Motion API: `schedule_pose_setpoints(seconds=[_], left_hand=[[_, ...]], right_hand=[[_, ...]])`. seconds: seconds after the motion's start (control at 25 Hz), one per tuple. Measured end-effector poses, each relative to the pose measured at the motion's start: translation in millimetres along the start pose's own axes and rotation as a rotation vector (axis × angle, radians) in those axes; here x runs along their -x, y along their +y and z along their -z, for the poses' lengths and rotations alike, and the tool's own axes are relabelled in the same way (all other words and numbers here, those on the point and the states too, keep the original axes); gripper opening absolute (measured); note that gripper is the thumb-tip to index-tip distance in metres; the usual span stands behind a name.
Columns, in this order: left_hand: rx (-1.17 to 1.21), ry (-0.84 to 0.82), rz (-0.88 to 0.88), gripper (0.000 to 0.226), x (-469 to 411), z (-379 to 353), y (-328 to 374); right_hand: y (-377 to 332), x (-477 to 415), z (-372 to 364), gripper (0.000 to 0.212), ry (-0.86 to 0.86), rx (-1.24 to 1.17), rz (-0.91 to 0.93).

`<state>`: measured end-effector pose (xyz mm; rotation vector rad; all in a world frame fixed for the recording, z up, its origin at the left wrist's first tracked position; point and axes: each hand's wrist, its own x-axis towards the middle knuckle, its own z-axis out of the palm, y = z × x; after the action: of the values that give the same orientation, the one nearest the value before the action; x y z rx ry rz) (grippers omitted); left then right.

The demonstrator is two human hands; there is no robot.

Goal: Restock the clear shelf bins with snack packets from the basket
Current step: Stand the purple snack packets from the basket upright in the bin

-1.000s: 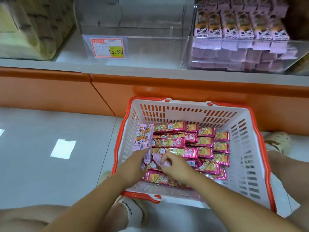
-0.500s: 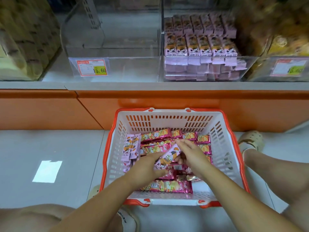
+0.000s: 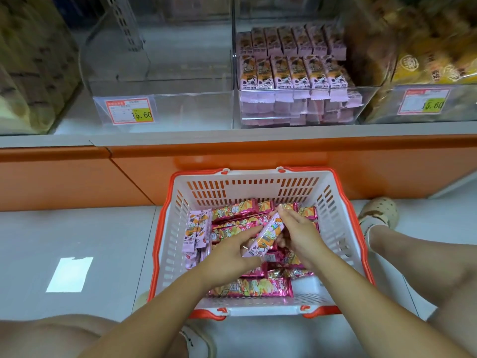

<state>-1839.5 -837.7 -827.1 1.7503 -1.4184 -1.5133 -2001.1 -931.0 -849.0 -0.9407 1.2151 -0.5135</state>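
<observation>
Left hand (image 3: 229,254) and right hand (image 3: 299,236) pinching one lilac packet (image 3: 265,236), midway between basket (image 3: 258,189) walls

Forearms extended forward, left grip (image 3: 229,251) and right grip (image 3: 296,236) meet, both pinching.

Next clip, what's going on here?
A person at a shop shelf holds one pale pink packet over the basket, the left hand at its lower end and the right hand pinching its upper end. Dark pink packets and a few more pale packets lie in the basket. On the shelf, the clear bin holds rows of matching packets; this one has not gone in yet.
</observation>
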Motion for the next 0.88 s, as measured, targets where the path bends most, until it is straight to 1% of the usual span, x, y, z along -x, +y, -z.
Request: schedule_pose_setpoints(seconds=[0.08, 0.16, 0.32, 0.36, 0.44, 0.48, 0.56, 0.6, 0.64, 0.68, 0.76, 0.8, 0.84, 0.88], left_hand=[[0.089, 0.021, -0.012, 0.067, -3.3, 0.7, -3.8], [0.151, 0.094, -0.018, 0.063, -5.6, -0.2, -2.6], [0.159, 0.277, -0.096, 0.061, -6.5, -5.1, 23.0], [0.107, 0.313, -0.127, 0.063, -5.9, -5.7, 30.5], [-0.091, 0.379, -0.186, 0.066, -5.8, -1.5, 48.4], [-0.185, 0.392, -0.217, 0.068, -5.5, 2.9, 59.4], [-0.315, 0.376, -0.290, 0.067, -3.7, 16.3, 84.5], [-0.374, 0.394, -0.345, 0.064, -3.3, 27.1, 101.1], [-0.416, 0.451, -0.413, 0.061, -3.9, 40.7, 116.4], [-0.444, 0.542, -0.487, 0.058, -6.8, 56.6, 130.1], [-0.499, 0.792, -0.628, 0.053, -17.7, 94.4, 153.6], [-0.534, 0.893, -0.667, 0.054, -25.1, 114.1, 163.8], [-0.570, 0.947, -0.667, 0.057, -32.5, 132.5, 172.8], [-0.595, 0.953, -0.628, 0.062, -39.6, 147.6, 179.2]], right_hand=[[-3.7, 1.5, -1.2, 0.033, -0.036, -0.099, 0.007], [-8.1, 4.8, -3.1, 0.039, -0.064, -0.164, 0.025], [-19.9, 15.4, -9.3, 0.041, -0.002, -0.046, 0.062], [-24.3, 18.2, -10.6, 0.045, 0.006, -0.020, 0.087], [-42.2, 24.9, -9.9, 0.054, 0.028, 0.007, 0.153], [-54.0, 28.8, -7.9, 0.054, 0.041, 0.010, 0.191], [-84.6, 37.7, -1.4, 0.048, 0.058, -0.018, 0.280], [-106.2, 42.7, 3.3, 0.044, 0.068, -0.034, 0.336], [-128.9, 47.3, 8.8, 0.041, 0.089, -0.036, 0.394], [-152.5, 49.7, 15.0, 0.040, 0.125, -0.023, 0.457], [-201.8, 49.7, 29.3, 0.041, 0.232, 0.062, 0.607], [-226.1, 47.3, 36.4, 0.042, 0.309, 0.146, 0.681], [-248.3, 43.4, 43.1, 0.042, 0.398, 0.251, 0.741], [-268.5, 38.8, 49.3, 0.041, 0.493, 0.366, 0.781]])
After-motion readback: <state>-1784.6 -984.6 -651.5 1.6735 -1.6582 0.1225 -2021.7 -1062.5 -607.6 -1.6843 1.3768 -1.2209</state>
